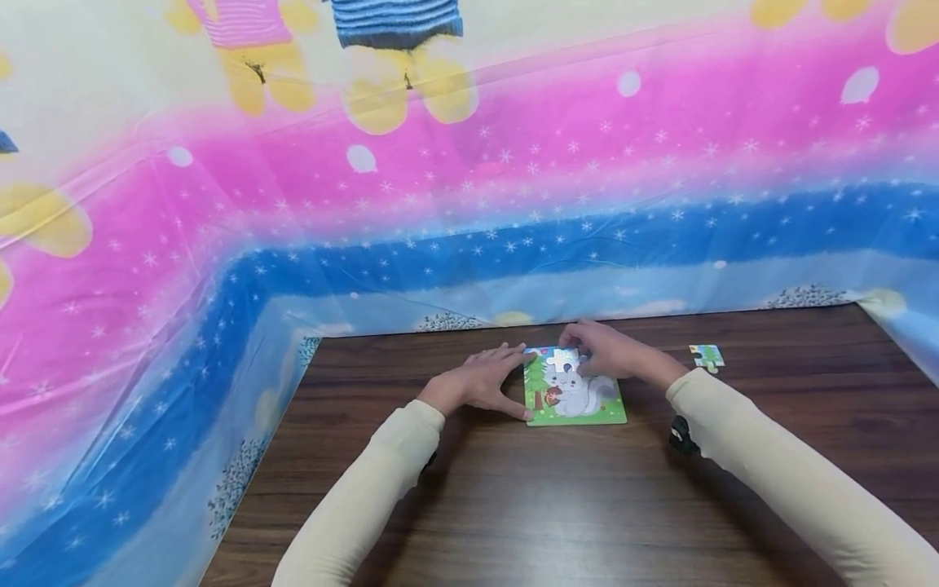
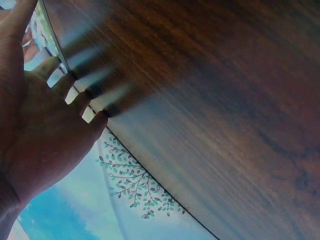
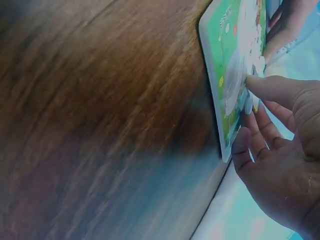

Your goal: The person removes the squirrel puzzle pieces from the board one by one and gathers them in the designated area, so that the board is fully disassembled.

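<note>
Smooth puzzle [image 1: 575, 394], glossy wood-grained table [image 1: 550, 505]

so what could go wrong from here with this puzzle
The right hand covers part of the upper right of the puzzle, so a piece could get pressed in crooked there.

The loose piece lies close beside the right sleeve in the head view, so a sideways arm move might knock it.

The left hand only touches the left edge with spread fingers, so the puzzle might shift on the table.
</note>
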Tool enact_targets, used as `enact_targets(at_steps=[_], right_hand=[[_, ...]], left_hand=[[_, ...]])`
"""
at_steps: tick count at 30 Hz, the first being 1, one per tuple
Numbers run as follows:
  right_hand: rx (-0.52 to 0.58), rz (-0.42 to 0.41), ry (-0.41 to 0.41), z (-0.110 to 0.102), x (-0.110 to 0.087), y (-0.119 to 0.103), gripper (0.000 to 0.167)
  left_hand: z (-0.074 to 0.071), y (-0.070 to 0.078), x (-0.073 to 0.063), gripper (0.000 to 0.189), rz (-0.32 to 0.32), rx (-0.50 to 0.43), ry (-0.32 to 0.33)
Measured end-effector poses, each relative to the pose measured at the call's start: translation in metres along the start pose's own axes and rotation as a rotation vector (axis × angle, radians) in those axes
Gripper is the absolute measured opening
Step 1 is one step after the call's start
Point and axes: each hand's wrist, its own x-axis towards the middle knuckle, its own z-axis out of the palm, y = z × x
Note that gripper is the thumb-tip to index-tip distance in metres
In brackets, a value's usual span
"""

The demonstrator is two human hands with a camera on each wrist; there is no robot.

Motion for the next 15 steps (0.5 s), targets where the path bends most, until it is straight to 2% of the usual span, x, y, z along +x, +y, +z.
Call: enact_targets(at_steps=[9,15], right_hand=[[-0.008,-0.028,-0.017,-0.002,0.0009,0.006,0.04],[-0.029,-0.032,0.012,-0.0003,-0.0013,0.0104,0.035]], left_hand=[[-0.0012,-0.0002,-0.0019,0.106,0.004,0.007,-0.004],[0.0,-0.0001,-0.0001,0.106,0.008,-0.003,0.0]])
